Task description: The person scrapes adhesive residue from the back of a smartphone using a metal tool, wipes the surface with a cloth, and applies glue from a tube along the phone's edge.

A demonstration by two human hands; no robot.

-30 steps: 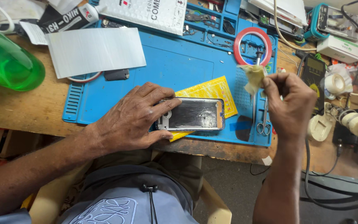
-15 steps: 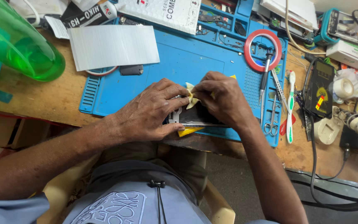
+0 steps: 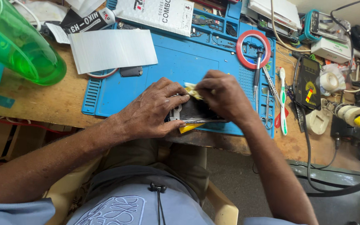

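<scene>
Blue rubber work mat (image 3: pixel 188 62) on wooden bench. Near edge: left hand (image 3: pixel 151 110) pinning down flat dark phone (image 3: pixel 194 114), right hand (image 3: pixel 223 96) beside it, pinching small yellowish cloth wad (image 3: pixel 191 90) against phone.

Matt blue rubbery mat (image 3: pixel 176 62) on rough wooden bench (image 3: pixel 30 100) (glossy green plastic bottle (image 3: pixel 17 46) nearby).

A flat white printed package (image 3: pixel 157 12) lies at the far edge of the blue mat. Left of it sits a black-and-white labelled box (image 3: pixel 89 23). At far right stand a small white box (image 3: pixel 331 49) and a dark device screen with a yellow-red label (image 3: pixel 308 79).
</scene>
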